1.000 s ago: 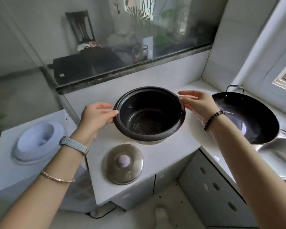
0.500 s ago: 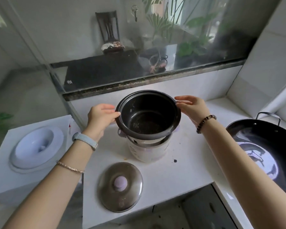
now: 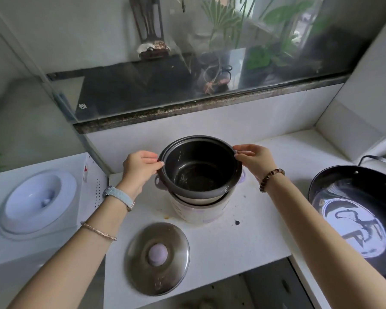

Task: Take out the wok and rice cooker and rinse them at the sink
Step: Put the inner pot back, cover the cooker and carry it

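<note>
The black inner pot [image 3: 200,172] of the rice cooker sits partly inside the white cooker body [image 3: 198,211] on the white counter [image 3: 250,239], its rim a little above the body's top. My left hand [image 3: 140,167] pinches the pot's left rim and my right hand [image 3: 254,158] pinches its right rim. The black wok [image 3: 357,210] rests at the right edge of the view, with a metal loop handle at its far side and light reflected in its bottom.
The cooker's steel lid [image 3: 157,257] with a pale knob lies flat on the counter in front of the cooker. A white appliance [image 3: 38,204] with a round basin top stands to the left. A glass pane and dark ledge [image 3: 187,108] run behind the counter.
The inner pot has come down from above the counter into the white cooker body, both hands staying on its rim. The view has swung left, so the wok sits farther right.
</note>
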A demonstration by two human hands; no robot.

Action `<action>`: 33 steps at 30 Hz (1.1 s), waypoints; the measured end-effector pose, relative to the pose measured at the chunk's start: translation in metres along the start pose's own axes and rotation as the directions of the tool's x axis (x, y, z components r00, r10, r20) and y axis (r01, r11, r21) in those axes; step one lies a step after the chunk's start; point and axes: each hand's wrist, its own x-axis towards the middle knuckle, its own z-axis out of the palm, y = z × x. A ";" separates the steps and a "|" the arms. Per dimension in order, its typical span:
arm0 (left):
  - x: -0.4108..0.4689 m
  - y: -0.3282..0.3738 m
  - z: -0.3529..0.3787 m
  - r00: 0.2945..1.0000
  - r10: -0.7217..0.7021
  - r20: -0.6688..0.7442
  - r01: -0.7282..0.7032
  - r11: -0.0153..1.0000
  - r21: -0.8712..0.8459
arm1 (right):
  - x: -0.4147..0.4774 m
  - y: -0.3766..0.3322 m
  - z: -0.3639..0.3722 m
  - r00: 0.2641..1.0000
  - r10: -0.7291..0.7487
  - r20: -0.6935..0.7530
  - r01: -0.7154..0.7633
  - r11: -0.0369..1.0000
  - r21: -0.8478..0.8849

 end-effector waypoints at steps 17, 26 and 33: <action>-0.002 -0.016 0.017 0.993 0.111 0.028 -0.115 0.959 0.261 | 0.002 0.026 0.003 0.999 0.012 -0.042 -0.021 0.975 -0.222; -0.003 -0.023 0.020 0.992 0.113 0.052 -0.123 0.944 0.306 | 0.005 0.027 0.009 0.999 0.011 -0.053 -0.026 0.954 -0.298; -0.003 -0.028 0.020 0.993 0.109 0.049 -0.118 0.954 0.275 | 0.004 0.031 0.015 0.997 -0.058 -0.041 0.034 0.890 -0.454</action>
